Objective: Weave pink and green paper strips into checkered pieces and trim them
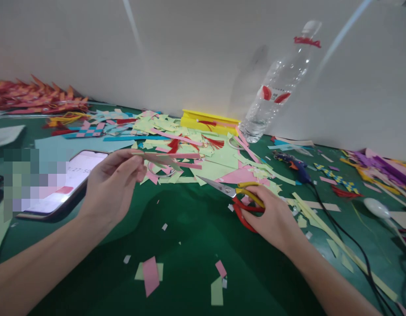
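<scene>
- Trimming paper strips looks like the step in hand, judging by the scissors [231,191] near the held work and the offcuts around it.
- Left hand [111,188]: thumb and fingertips pinched together on a small bundle of pink and pale-green paper strips [186,156], raised off the desk [183,254], free ends pointing right.
- Right hand [272,215]: curled round the scissor handles, one yellow, one red. Metal blades look nearly together, tip directed left toward the strips but apart from them.
- Next move, as judged: spread the blades, bring them to the strip ends and keep the pinch steady. Thin paper would probably flex if caught off line.
- Materials: strips flat, narrow, matt, fanned into separate ends; whether they are woven or glued under the grip, cannot tell.
- Desk surface smooth, dark green. In front lie a slanted pink offcut [151,276] over a pale-green one, and another pale-green scrap [217,292] with one chamfered corner.
- Behind the hands: loose paper pile [219,162], a silky red tassel [173,145] and a folded yellow channel [190,122].
- Clear ribbed plastic bottle [272,94] by the wall; appears tilted, true lean uncertain.
- Phone [74,175] beside the left hand, glossy screen lit.
</scene>
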The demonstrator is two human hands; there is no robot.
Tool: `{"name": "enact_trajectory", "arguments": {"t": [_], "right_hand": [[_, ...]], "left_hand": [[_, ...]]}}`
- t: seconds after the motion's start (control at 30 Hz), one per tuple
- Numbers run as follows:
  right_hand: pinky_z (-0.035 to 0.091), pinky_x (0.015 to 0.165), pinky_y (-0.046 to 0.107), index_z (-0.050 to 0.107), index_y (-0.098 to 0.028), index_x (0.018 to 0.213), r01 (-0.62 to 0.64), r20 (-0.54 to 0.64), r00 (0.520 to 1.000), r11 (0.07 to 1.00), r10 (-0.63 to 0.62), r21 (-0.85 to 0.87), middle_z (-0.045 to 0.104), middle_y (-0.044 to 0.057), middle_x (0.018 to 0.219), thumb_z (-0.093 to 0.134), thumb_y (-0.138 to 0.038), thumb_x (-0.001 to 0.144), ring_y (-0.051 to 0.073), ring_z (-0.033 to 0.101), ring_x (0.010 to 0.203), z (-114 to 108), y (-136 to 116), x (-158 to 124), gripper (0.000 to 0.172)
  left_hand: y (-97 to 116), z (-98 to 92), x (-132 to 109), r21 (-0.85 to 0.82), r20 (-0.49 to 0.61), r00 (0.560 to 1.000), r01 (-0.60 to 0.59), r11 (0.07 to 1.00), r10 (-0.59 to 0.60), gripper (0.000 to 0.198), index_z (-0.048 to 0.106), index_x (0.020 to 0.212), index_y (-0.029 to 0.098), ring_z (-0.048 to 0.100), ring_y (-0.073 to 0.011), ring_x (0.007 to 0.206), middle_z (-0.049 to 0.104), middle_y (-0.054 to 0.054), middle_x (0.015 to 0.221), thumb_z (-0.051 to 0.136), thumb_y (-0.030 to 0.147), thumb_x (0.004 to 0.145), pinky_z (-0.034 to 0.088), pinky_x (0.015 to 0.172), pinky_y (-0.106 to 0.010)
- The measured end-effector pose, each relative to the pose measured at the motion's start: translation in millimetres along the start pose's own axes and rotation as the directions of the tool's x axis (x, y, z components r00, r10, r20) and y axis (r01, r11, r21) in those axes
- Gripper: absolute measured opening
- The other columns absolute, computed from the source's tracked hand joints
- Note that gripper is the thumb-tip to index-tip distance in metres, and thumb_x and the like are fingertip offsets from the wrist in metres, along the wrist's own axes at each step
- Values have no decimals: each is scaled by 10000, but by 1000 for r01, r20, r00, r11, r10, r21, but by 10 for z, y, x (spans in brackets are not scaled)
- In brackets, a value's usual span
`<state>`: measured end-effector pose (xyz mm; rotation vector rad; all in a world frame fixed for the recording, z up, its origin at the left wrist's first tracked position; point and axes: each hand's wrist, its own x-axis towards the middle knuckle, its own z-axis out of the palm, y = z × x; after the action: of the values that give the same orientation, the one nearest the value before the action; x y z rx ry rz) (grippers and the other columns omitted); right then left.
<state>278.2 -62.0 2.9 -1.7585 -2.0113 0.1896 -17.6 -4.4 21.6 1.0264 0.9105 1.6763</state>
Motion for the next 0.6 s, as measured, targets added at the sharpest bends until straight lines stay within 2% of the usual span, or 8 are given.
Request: {"name": "enact_trajectory", "arguments": {"t": [0.17,0.33,0.43,0.6], "right_hand": [[538,696,376,529,-203,1079,15,-87,996,993,-25,-119,620,115,1143,568,-354,762,279,635,958,4,12,7,354],[503,797,421,498,-185,1096,54,-102,992,984,-72,-172,610,136,1131,547,-360,774,299,585,1032,-13,12,17,370],[469,839,449,481,-183,1104,82,-105,989,973,-107,-216,603,146,1123,539,-374,778,308,566,1054,-13,10,23,383],[392,900,511,449,-166,1119,38,-145,985,943,-90,-329,569,153,1078,591,-461,692,348,528,1057,23,6,19,537]], "left_hand": [[27,36,-12,-33,-2,1000,20,999,-20,206,696,703,177,577,-111,672,634,-1,692,545,42,737,462,656,-231],[46,60,11,-116,-1,998,55,992,-55,249,689,634,141,541,-107,627,621,-22,635,476,63,737,468,658,-240],[30,47,12,-81,-1,999,41,996,-41,233,673,604,141,514,-103,635,594,-17,632,516,100,772,456,646,-228],[4,21,-19,39,16,996,82,996,-83,133,623,621,182,480,-100,637,522,24,636,647,131,742,429,606,-216]]}}
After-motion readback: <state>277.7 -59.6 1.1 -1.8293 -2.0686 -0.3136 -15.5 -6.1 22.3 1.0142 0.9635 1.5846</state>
